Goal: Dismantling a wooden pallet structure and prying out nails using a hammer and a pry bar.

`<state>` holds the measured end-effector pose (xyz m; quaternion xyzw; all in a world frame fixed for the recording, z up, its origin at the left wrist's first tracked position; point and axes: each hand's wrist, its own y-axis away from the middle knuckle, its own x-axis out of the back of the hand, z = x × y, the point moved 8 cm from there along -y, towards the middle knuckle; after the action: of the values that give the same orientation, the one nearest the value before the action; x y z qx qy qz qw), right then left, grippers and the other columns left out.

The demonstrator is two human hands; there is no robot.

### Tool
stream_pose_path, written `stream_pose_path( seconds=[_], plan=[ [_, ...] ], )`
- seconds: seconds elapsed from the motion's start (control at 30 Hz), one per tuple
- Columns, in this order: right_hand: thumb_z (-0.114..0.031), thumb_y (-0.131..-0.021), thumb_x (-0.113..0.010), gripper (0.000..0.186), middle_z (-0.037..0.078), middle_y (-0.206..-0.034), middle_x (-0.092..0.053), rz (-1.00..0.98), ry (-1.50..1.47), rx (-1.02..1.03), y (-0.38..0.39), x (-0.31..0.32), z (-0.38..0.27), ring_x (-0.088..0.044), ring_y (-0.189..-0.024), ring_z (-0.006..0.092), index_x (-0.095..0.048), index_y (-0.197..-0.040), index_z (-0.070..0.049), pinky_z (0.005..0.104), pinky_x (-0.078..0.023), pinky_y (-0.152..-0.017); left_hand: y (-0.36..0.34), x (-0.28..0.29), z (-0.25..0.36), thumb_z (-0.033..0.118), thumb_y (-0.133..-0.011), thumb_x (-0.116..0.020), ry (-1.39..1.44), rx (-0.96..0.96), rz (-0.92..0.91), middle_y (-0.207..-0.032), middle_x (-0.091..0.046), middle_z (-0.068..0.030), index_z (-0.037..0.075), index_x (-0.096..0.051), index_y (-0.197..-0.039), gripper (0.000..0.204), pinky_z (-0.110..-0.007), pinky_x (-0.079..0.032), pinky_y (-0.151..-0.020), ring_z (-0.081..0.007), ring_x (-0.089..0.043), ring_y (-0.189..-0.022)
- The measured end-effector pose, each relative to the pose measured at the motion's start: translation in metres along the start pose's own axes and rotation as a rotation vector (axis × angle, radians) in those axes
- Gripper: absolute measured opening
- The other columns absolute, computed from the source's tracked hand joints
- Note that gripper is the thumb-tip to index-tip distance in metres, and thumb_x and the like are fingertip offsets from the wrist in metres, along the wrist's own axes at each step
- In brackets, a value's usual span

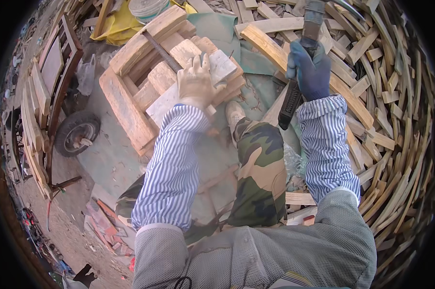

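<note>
The left hand (196, 83), in a pale glove, lies flat with fingers spread on a wood block (217, 65) atop the pallet (130, 113), pressing it rather than gripping it. The right hand (310, 70), in a blue glove, is clamped around the black handle of a hatchet (294, 94), raised above the slats — its head points up and away near the frame's top edge. A camouflage-clad knee (260, 164) sits between the arms. Loose slats (386, 125) are piled to the right; a wheel (77, 132) lies left of the pallet.
</note>
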<state>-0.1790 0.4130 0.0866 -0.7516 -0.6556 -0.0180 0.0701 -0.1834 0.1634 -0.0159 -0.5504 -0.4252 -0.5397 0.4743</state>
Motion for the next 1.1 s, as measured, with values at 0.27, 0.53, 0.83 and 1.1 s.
stream_pose_path(
  seconds=[0.27, 0.53, 0.83, 1.1],
  plan=[
    [-0.018, -0.089, -0.070, 0.019, 0.003, -0.066, -0.058, -0.015, 0.072, -0.037, -0.017, 0.015, -0.026, -0.050, -0.046, 0.0102, -0.064, -0.094, -0.001, 0.0251, -0.040, -0.046, 0.015, -0.008, -0.010, 0.060, -0.080, -0.070, 0.019, 0.026, -0.128, -0.149, -0.044, -0.0143, 0.004, -0.035, -0.151, 0.097, -0.042, -0.033, -0.111, -0.0282, -0.039, -0.140],
    [-0.023, -0.090, -0.069, 0.032, 0.008, -0.075, -0.064, -0.022, 0.168, 0.020, -0.020, -0.003, 0.003, -0.061, -0.062, 0.0138, -0.061, -0.108, 0.002, 0.0308, -0.050, -0.058, 0.002, -0.003, -0.008, 0.062, -0.078, -0.071, 0.007, 0.015, -0.037, -0.148, -0.046, -0.0144, 0.004, -0.035, -0.151, 0.100, -0.042, -0.033, -0.111, -0.0283, -0.040, -0.140],
    [-0.020, -0.096, -0.060, 0.019, 0.003, -0.070, -0.058, -0.114, 0.148, 0.190, -0.053, 0.011, -0.105, -0.052, -0.052, 0.0095, -0.061, -0.099, -0.001, 0.0251, -0.044, -0.051, 0.003, -0.003, -0.018, 0.062, -0.077, -0.071, 0.004, 0.013, -0.048, -0.149, -0.045, -0.0137, 0.006, -0.034, -0.152, 0.101, -0.041, -0.032, -0.113, -0.0297, -0.039, -0.141],
    [-0.033, -0.087, -0.068, 0.044, 0.017, -0.086, -0.065, -0.346, 1.089, -0.016, 0.034, -0.044, 0.088, -0.065, -0.086, 0.0281, -0.061, -0.107, 0.005, 0.0425, -0.051, -0.077, 0.003, -0.007, 0.006, 0.060, -0.078, -0.072, 0.029, -0.011, -0.073, -0.150, -0.043, -0.0141, 0.007, -0.034, -0.152, 0.098, -0.043, -0.031, -0.113, -0.0304, -0.039, -0.141]
  ],
)
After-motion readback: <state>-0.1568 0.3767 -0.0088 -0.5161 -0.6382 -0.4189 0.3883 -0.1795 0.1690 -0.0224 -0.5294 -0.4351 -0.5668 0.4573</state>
